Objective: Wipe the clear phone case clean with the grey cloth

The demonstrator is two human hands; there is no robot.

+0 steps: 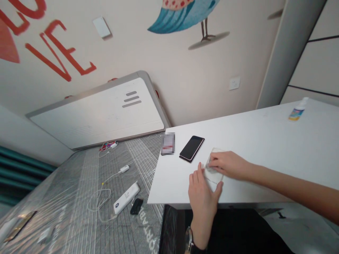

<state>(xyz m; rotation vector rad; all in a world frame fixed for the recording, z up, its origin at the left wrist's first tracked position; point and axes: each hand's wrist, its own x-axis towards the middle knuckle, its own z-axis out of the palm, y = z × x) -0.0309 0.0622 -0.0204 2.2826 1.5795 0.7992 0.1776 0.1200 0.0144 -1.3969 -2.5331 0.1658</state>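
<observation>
A pale, translucent rectangular piece (214,176), which looks like a clear phone case, lies flat on the white table near its front edge. My left hand (202,190) spans its near end, with the fingers along the left edge and the thumb at the lower right corner. From the right, my right hand (230,164) rests over the case with its fingers closed. A small greyish bit shows under those fingertips, too hidden to name. Left of my hands lies a dark-screened phone (192,148).
A blurred-out flat item (168,143) sits at the table's left corner. Far right on the white table (254,141) stands a white bottle (297,110). On the plastic-covered surface at left lie a white power bank (126,198), a cable (98,201) and a small black object (136,206).
</observation>
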